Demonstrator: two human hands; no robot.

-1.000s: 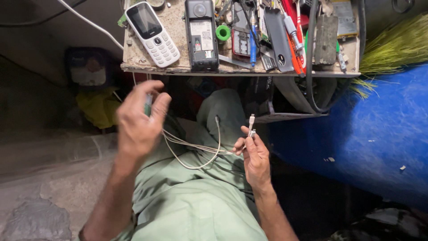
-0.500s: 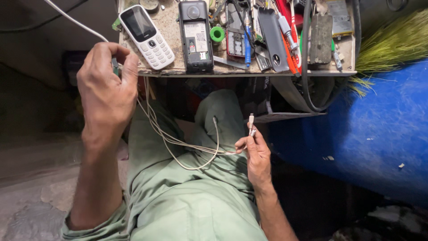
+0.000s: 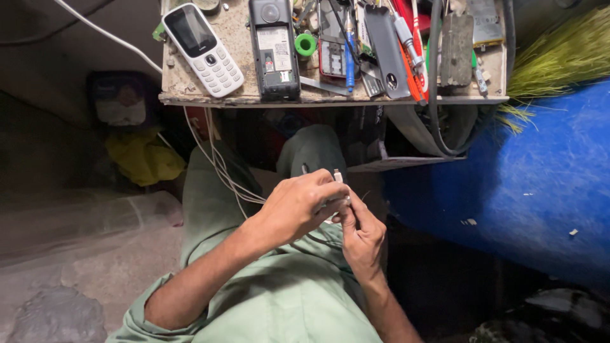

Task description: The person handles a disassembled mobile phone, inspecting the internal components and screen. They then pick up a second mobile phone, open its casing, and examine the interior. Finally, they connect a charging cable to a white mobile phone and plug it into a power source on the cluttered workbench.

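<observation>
Hands meet over the lap, just below the front edge of the worktable (image 3: pixel 210 100). The left hand (image 3: pixel 298 206) curls its fingers around a small white plug (image 3: pixel 337 178) and the thin white cable (image 3: pixel 219 162) behind it; the right hand (image 3: pixel 361 232) pinches the same spot from below, thumb up against the left fingertips. The plug is mostly covered, so its exact shape cannot be told. The cable runs up in loose strands from the left hand to the table's underside near its left corner.

On top, a white keypad phone (image 3: pixel 202 49) lies close to the front edge, with an opened black phone (image 3: pixel 274 51) just beside it. A blue sack (image 3: pixel 521 184) crowds the right, near the right wrist. To the left, open floor (image 3: pixel 82 254) leaves room beside the green-clad knee (image 3: pixel 311 149).
</observation>
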